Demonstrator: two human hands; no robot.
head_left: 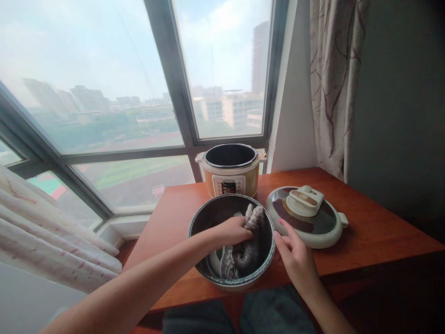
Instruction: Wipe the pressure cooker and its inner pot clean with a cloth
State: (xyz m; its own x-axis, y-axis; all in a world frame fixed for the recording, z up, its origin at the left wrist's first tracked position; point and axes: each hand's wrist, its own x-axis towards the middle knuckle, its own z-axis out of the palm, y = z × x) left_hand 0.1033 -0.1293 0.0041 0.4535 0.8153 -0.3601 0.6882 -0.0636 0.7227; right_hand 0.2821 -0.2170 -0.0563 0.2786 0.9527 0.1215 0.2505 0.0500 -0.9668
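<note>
So the wooden table is pushed up against the big window, and the near edge is where I'd worry: the dark inner pot sits close to it, right above the person's lap, so a hard push down or sideways while scrubbing could probably skate it off. Behind it stands the yellow cooker body, open on top and well out of the way, though its panel faces the pot, so splashes flung that way wouldn't be great for it. The lid lies flat just right of the pot, nearly touching its rim; a bump from the pot could likely shove it toward the curtain side. The left hand is down inside the pot, fingers curled around a wet grey patterned cloth bunched against the far-right wall. The right hand is loosely open, fingers resting against the outside of the pot's rim, gripping nothing, which looks like a weak brace if the pot starts spinning.
</note>
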